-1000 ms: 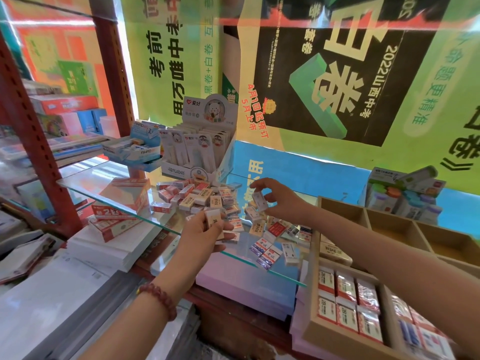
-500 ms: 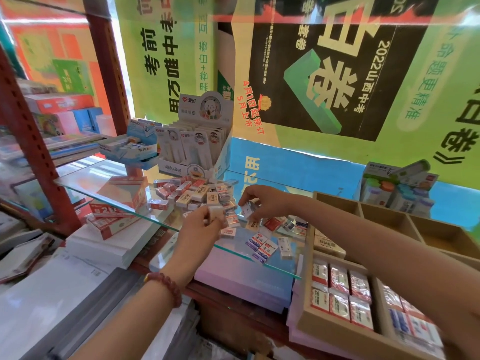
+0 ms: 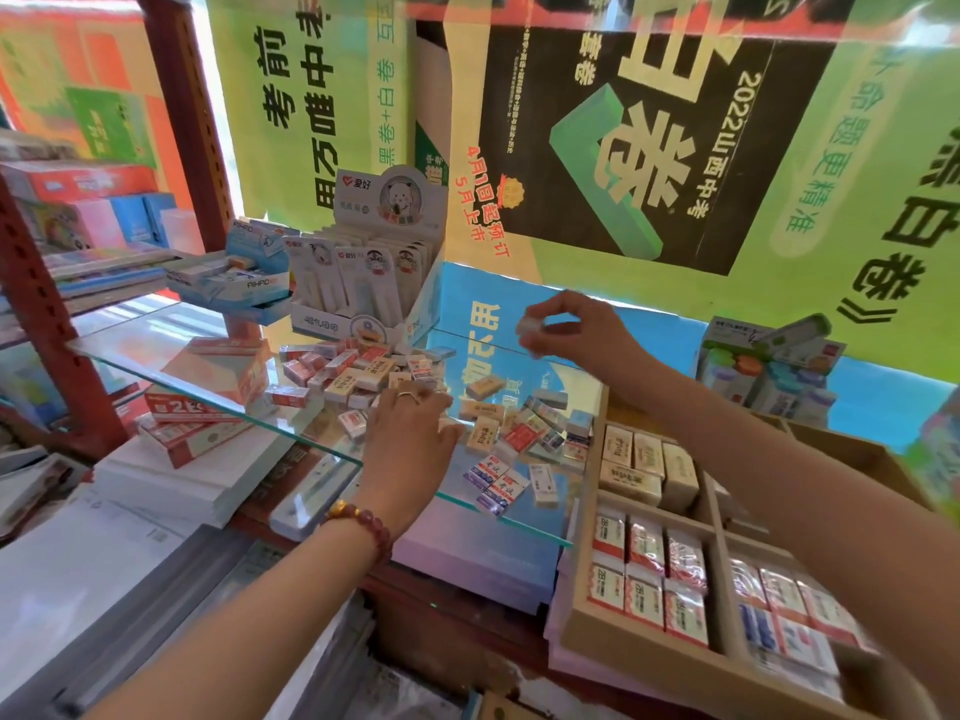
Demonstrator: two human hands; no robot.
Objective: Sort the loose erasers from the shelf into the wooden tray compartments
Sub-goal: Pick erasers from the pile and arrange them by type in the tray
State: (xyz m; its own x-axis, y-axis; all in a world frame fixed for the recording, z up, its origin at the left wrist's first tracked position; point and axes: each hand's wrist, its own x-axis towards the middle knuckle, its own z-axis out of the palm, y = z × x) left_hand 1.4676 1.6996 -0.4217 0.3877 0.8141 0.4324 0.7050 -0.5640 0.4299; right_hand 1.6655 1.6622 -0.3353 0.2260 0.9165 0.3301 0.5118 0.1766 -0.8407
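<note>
Several loose erasers (image 3: 353, 371) lie heaped on the glass shelf (image 3: 156, 350), and more erasers (image 3: 519, 433) are scattered toward its right end. My left hand (image 3: 410, 439) reaches down into the heap with its fingertips hidden behind its back, so any hold stays unseen. My right hand (image 3: 576, 330) is raised above the shelf and pinches a small white eraser (image 3: 530, 324). The wooden tray (image 3: 582, 589) stands at the right. It holds cream erasers (image 3: 644, 465), red-and-white erasers (image 3: 644, 569) and blue-and-white erasers (image 3: 789, 610) in separate compartments.
At the back of the shelf stand a white display box (image 3: 363, 283) and a blue box (image 3: 234, 283). Red-and-white cartons (image 3: 208, 387) lie at its left. Green and blue packs (image 3: 769, 366) sit behind the tray. Paper stacks (image 3: 156, 491) lie below, beside a red post (image 3: 47, 304).
My right hand has risen up and to the right with a white eraser pinched in it. My left hand has dropped from above the shelf down into the heap.
</note>
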